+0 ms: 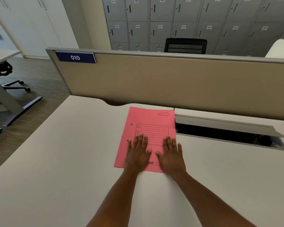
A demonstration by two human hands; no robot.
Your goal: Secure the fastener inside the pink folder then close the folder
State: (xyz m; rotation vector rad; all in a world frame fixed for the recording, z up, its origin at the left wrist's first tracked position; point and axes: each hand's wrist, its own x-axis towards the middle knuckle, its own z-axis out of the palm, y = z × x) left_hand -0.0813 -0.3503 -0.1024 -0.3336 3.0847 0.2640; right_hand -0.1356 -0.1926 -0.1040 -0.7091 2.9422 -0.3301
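Our two bare forearms reach up from the bottom edge across the pale bench [72, 153], and both palms lie flat on the lower half of the pink folder [152, 122]. Our left hand [138, 152] rests near the folder's left edge with its fingers [141, 140] spread and laid flat, gripping nothing. Our right hand [170, 154] lies just beside it, thumbs nearly meeting, its fingers likewise spread and flat; its outer finger reaches to about the folder's right edge.

The folder is shut, its front cover up, lying flat on the bench near the middle and turned slightly. We see a printed form box [152, 131] with ruled lines on the cover, partly hidden under our fingertips, a small oval label [163, 114] near the top right corner, and two dark punch holes [131, 124] along the left margin. The fastener inside is hidden by the cover.

Just to the right of the folder an open cable hatch [226, 133] is sunk into the bench, its lid [220, 123] tilted up. Behind the bench stands a tan divider panel [170, 82] with a blue sign [75, 57] reading 010. Beyond it we see a black chair back [185, 45] and a wall of grey numbered lockers [170, 22].
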